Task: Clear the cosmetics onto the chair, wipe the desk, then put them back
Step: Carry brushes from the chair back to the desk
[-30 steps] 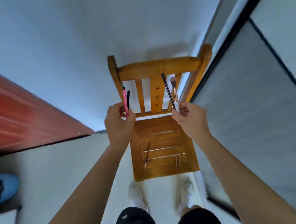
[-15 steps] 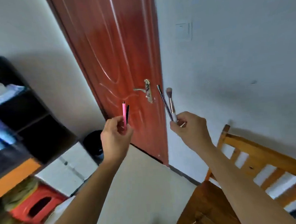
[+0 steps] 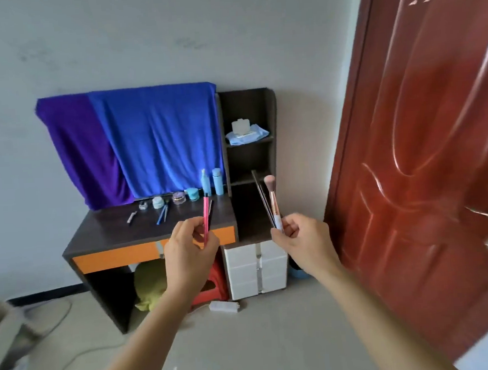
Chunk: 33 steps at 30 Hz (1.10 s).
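My left hand is raised in front of me, pinching a pink pencil and a thin black pencil upright. To its right, my right hand grips a pink-tipped makeup brush and a dark slim brush, both pointing up. Ahead stands the dark desk with an orange drawer front. Along its back edge sit two light blue bottles, several small jars and some loose pencils. The chair is out of view.
A blue and purple cloth hangs over the desk's back. A dark shelf unit holds a wipes pack. A white drawer box and red stool sit below. A red door stands at right. Cables lie at left.
The view has swung from the chair, past the red door, to the desk. Both hands kept the same pencils and brushes held upright throughout.
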### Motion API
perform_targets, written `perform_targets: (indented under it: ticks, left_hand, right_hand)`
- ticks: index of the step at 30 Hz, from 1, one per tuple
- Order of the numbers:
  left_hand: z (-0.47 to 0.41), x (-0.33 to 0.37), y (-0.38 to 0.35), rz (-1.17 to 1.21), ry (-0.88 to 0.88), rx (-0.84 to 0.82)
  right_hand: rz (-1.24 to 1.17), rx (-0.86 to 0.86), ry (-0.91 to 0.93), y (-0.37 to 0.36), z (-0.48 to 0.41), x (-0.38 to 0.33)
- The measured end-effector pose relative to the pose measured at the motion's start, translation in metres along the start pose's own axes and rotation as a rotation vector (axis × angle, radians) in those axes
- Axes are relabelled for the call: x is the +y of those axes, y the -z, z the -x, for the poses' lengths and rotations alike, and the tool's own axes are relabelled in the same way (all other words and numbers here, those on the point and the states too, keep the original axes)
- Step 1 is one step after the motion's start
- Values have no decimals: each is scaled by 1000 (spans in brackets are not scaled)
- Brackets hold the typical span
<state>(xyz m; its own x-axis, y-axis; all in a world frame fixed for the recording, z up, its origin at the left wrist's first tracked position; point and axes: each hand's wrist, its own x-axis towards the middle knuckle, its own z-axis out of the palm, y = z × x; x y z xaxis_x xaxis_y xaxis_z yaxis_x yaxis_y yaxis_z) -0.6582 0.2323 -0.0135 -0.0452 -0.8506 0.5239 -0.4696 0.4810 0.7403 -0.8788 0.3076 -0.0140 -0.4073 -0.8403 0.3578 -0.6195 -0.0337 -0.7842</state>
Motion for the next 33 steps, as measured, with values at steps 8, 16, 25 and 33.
perform_targets:
  ticks: [8, 16, 25, 33]
  left_hand:
    - [-111, -72, -2, 9, 15, 54]
    - [-228, -145, -102, 31, 144, 29]
    - [-374, -204, -178, -23, 260, 66]
    - [-433, -316, -203, -54, 447, 19]
  right_hand:
    - [-55, -120, 14, -117, -104, -14]
    - [-49, -139, 4, -177, -248, 53]
    - [-87, -225, -68, -236, -432, 100]
    - [-25, -379, -186, -340, -500, 132]
